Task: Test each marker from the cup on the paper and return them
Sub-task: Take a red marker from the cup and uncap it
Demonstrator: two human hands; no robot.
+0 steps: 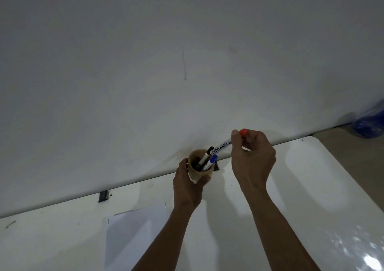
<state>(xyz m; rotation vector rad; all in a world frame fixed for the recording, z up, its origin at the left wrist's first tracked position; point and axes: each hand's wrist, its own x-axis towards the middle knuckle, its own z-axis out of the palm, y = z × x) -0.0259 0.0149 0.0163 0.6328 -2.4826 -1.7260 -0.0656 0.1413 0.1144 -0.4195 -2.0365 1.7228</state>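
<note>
A tan paper cup (200, 174) stands near the table's back edge, tilted a little, with my left hand (188, 185) wrapped around its lower side. A black-capped marker (205, 155) and a blue-capped marker (212, 159) stick out of it. My right hand (252, 158) pinches a white marker with a red cap (221, 146), labelled PERMANENT, by its upper end. That marker slants down with its lower end at the cup's mouth. White paper (135, 233) lies on the table at the lower left, with a small dark mark near its left edge.
The white table (311, 187) runs against a white wall (187, 63). A small dark clip (103, 196) sits at the table's back edge on the left. A blue plastic object (369, 123) lies on the floor at the far right.
</note>
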